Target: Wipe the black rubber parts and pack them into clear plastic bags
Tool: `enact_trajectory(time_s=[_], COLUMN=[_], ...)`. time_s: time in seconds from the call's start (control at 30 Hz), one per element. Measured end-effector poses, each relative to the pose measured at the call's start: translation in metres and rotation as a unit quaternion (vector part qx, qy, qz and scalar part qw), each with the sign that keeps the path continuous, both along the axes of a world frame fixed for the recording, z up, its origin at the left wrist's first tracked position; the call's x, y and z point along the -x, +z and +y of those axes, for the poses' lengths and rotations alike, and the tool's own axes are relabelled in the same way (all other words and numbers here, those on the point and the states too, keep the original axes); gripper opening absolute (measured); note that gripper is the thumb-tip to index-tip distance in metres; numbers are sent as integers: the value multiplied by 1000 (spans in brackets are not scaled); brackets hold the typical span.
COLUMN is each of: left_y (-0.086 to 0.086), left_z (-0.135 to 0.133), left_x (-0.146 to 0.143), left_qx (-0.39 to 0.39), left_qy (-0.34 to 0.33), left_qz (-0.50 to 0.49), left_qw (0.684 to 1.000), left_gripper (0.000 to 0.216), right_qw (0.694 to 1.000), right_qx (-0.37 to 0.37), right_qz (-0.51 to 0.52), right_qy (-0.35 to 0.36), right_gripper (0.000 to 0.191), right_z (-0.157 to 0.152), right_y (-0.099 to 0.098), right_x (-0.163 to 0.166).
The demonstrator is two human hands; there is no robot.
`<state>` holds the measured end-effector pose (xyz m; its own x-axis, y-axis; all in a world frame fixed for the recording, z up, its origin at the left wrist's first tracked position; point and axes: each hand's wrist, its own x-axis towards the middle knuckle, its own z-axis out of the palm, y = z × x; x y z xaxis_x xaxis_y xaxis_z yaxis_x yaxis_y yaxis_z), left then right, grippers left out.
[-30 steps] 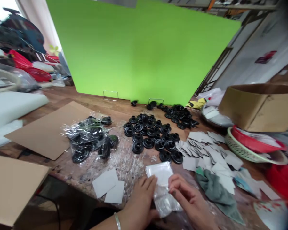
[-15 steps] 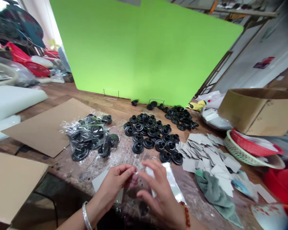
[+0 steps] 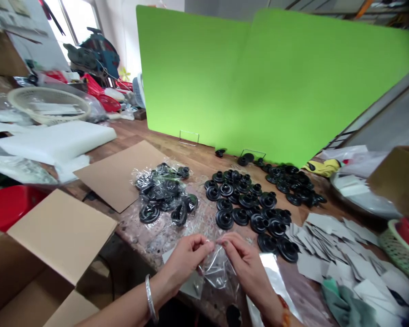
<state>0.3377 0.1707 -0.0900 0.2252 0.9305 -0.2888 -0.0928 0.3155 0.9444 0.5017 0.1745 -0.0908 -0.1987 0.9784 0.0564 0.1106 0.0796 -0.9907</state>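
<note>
Between my two hands hangs a clear plastic bag (image 3: 218,271), pinched along its upper edge. My left hand (image 3: 191,254) grips it with thumb and forefinger, and my right hand (image 3: 240,259) pinches it close beside the left. Whether anything is inside the bag is hard to make out. Behind my hands stand several loose black ridged round parts (image 3: 240,216), each with a raised hub. To their left lies a heap of similar black parts wrapped in clear plastic (image 3: 163,193). A stack of flat clear bags (image 3: 271,277) lies partly under my right forearm.
Grey card squares (image 3: 347,245) spread across the right, with a grey-green cloth (image 3: 347,302) in front. More black parts (image 3: 293,181) lie before the green boards (image 3: 231,86). A flat cardboard sheet (image 3: 122,170) rests left; an open carton (image 3: 61,236) stands at the near-left edge.
My right hand, spread apart before, has closed on the bag beside my left hand. The clear bag now shows stretched between them. The view has turned left.
</note>
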Motion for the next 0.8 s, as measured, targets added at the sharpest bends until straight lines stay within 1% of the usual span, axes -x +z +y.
enact_trajectory(time_s=[0.03, 0.07, 0.13, 0.17, 0.2, 0.23, 0.27, 0.3, 0.33, 0.37, 0.4, 0.43, 0.47, 0.5, 0.53, 0.57, 0.6, 0.63, 0.7, 0.73, 0.77, 0.8], left_y=[-1, -2, -2, -2, -1, 1, 3, 5, 7, 9, 10, 10, 10, 8, 7, 4, 2, 1, 1, 3, 5, 7], left_z=[0, -1, 0, 1, 2, 3, 5, 6, 8, 9, 10, 11, 12, 13, 13, 14, 14, 14, 14, 13, 13, 13], left_x=[1, 1, 4, 6, 8, 10, 12, 14, 16, 18, 19, 20, 21, 21, 21, 22, 22, 21, 19, 17, 14, 10], left_qx=[17, 40, 95, 117, 131, 134, 127, 110, 83, 51, 16, -17, -48, -73, -92, -109, -127, -145, -179, -194, -208, -220], left_qy=[12, 26, 45, 45, 38, 26, 10, -6, -21, -33, -41, -47, -50, -52, -53, -54, -52, -48, -47, -50, -54, -58], left_qz=[-11, -43, -144, -200, -249, -281, -290, -274, -234, -177, -111, -47, 7, 49, 80, 103, 125, 147, 191, 210, 225, 235], left_qw=[1000, 998, 984, 972, 959, 950, 948, 955, 968, 982, 993, 998, 998, 995, 991, 987, 983, 977, 964, 957, 950, 945], left_gripper=[33, 34, 31, 29, 27, 26, 24, 23, 23, 22, 22, 20, 18, 17, 15, 14, 14, 12, 10, 10, 11, 11], right_qw=[998, 988, 953, 938, 932, 936, 947, 965, 984, 996, 996, 983, 963, 943, 929, 921, 919, 923, 950, 968, 984, 994], right_qx=[44, 104, 214, 245, 258, 257, 243, 211, 158, 83, -2, -84, -150, -191, -209, -211, -211, -212, -189, -154, -103, -44], right_qz=[49, 105, 201, 226, 230, 214, 179, 127, 63, -11, -87, -160, -223, -272, -307, -327, -332, -319, -247, -190, -127, -68], right_qy=[16, 38, 76, 93, 108, 112, 107, 88, 59, 23, -11, -32, -35, -23, 0, 22, 33, 27, -29, -56, -74, -78], right_gripper=[28, 29, 35, 42, 49, 54, 56, 57, 54, 46, 33, 20, 22, 30, 35, 37, 36, 34, 25, 24, 26, 30], right_z=[0, -1, -1, 1, 4, 9, 16, 24, 34, 45, 55, 65, 74, 81, 86, 89, 89, 87, 78, 72, 66, 60], right_y=[0, 0, -1, -2, -3, -4, -4, -5, -6, -8, -11, -15, -20, -25, -29, -31, -31, -27, -13, -2, 8, 18], right_x=[2, 4, 7, 8, 8, 6, 4, 0, -4, -9, -15, -20, -24, -27, -29, -30, -30, -29, -25, -23, -21, -19])
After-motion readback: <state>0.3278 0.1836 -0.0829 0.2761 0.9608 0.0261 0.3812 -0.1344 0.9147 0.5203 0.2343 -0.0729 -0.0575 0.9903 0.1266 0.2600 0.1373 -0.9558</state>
